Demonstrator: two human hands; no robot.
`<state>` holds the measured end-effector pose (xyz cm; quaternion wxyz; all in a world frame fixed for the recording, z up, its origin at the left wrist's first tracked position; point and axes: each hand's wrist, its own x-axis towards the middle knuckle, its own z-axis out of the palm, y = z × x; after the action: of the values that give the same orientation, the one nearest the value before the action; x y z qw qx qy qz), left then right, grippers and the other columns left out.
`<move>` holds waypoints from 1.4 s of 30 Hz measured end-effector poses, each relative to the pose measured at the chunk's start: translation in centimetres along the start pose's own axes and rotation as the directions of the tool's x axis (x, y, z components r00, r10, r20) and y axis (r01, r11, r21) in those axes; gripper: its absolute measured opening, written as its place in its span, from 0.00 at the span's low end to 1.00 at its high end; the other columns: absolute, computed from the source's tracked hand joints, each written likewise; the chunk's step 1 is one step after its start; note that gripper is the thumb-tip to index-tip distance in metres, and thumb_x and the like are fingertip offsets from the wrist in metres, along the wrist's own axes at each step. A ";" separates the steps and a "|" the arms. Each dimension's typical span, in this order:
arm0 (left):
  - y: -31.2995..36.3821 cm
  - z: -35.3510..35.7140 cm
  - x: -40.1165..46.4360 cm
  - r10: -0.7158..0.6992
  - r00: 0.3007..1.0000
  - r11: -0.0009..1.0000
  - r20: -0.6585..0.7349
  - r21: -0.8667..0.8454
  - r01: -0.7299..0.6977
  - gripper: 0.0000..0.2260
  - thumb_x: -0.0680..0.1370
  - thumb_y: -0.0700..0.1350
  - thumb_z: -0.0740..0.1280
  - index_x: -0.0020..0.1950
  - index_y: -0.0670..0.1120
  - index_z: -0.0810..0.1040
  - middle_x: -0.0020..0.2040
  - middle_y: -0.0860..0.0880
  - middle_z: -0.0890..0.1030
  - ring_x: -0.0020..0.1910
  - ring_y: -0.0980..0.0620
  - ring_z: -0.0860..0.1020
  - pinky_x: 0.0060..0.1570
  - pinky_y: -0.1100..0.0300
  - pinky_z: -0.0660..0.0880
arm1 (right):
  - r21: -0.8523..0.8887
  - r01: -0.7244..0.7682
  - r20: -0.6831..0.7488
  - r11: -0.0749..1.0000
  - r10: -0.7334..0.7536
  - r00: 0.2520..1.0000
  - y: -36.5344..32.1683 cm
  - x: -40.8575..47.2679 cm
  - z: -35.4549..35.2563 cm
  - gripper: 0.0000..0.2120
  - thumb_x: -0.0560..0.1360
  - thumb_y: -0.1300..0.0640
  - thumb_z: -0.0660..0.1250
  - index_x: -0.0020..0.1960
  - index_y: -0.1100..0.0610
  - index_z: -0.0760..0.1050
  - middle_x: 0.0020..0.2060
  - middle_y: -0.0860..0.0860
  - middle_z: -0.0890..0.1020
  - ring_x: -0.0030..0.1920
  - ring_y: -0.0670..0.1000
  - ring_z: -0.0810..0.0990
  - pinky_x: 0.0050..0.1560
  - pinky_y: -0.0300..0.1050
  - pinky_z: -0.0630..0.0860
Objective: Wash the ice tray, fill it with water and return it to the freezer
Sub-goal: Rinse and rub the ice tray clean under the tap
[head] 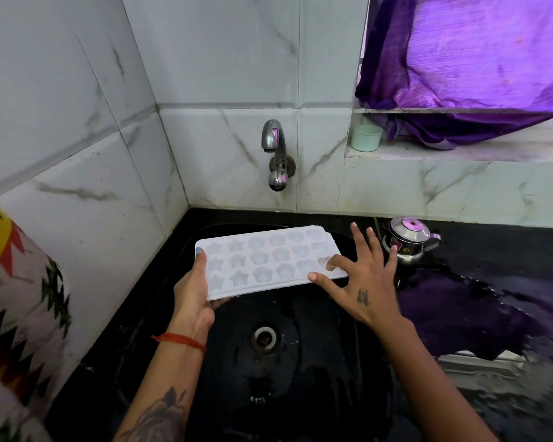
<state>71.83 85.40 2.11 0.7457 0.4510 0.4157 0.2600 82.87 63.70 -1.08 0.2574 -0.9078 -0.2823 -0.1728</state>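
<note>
A white ice tray (268, 261) with star and flower shaped cells is held level over the black sink (300, 362). My left hand (193, 295) grips its left end, thumb on top. My right hand (361, 275) is spread at the tray's right end, with a finger pressing into a corner cell and the thumb at the near edge. The chrome tap (276, 148) sticks out of the tiled wall above the tray; no water is running.
A small steel kettle (409, 239) stands on the wet black counter right of the sink. A pale green cup (366, 138) sits on the window ledge under a purple curtain (466, 59). The sink drain (264, 338) lies below the tray. Patterned cloth (16, 298) hangs at the left.
</note>
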 end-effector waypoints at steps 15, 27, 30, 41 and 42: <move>0.1 0.2 -0.1 0.009 1.000 1.000 0.003 -0.007 -0.009 0.13 0.78 0.56 0.65 0.43 0.46 0.77 0.40 0.47 0.81 0.38 0.48 0.80 0.35 0.53 0.78 | 0.342 -0.157 0.099 0.927 0.131 0.986 -1.0 0.5 -0.4 0.25 0.62 0.27 0.59 0.48 0.43 0.76 0.77 0.50 0.55 0.77 0.50 0.46 0.72 0.59 0.40; 0.1 0.4 -0.2 0.003 1.000 1.000 0.013 -0.019 -0.003 0.13 0.78 0.55 0.65 0.43 0.46 0.77 0.40 0.46 0.81 0.38 0.48 0.80 0.38 0.51 0.78 | 0.184 0.049 0.070 0.982 -0.063 0.996 -2.3 0.4 0.0 0.24 0.66 0.27 0.56 0.45 0.42 0.79 0.76 0.52 0.56 0.77 0.56 0.44 0.71 0.65 0.36; 0.0 0.4 -0.1 -0.003 1.000 1.000 0.015 -0.016 0.003 0.13 0.77 0.55 0.65 0.43 0.46 0.77 0.40 0.47 0.81 0.37 0.48 0.80 0.38 0.51 0.78 | 0.165 0.042 0.093 0.985 -0.058 0.994 -2.3 0.3 0.1 0.25 0.65 0.26 0.55 0.45 0.42 0.81 0.77 0.51 0.56 0.77 0.56 0.44 0.71 0.65 0.35; 0.0 0.3 -0.2 -0.005 1.000 1.000 0.023 -0.012 0.005 0.13 0.77 0.55 0.65 0.44 0.45 0.77 0.41 0.46 0.82 0.39 0.47 0.81 0.37 0.51 0.78 | 0.105 0.050 0.070 0.993 -0.058 0.996 -2.0 0.3 0.2 0.26 0.66 0.25 0.54 0.43 0.43 0.78 0.76 0.52 0.56 0.77 0.56 0.44 0.71 0.66 0.35; 0.0 0.3 -0.2 -0.006 1.000 1.000 0.024 -0.011 0.006 0.13 0.77 0.55 0.65 0.44 0.46 0.77 0.41 0.46 0.82 0.39 0.47 0.81 0.37 0.51 0.78 | 0.098 0.051 0.072 0.994 -0.058 0.996 -2.0 0.3 0.2 0.26 0.66 0.25 0.53 0.43 0.43 0.78 0.76 0.52 0.56 0.77 0.56 0.44 0.71 0.66 0.35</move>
<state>71.99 85.12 2.27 0.7540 0.4486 0.4066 0.2547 81.96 65.37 -0.31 0.2852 -0.8922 -0.3242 -0.1320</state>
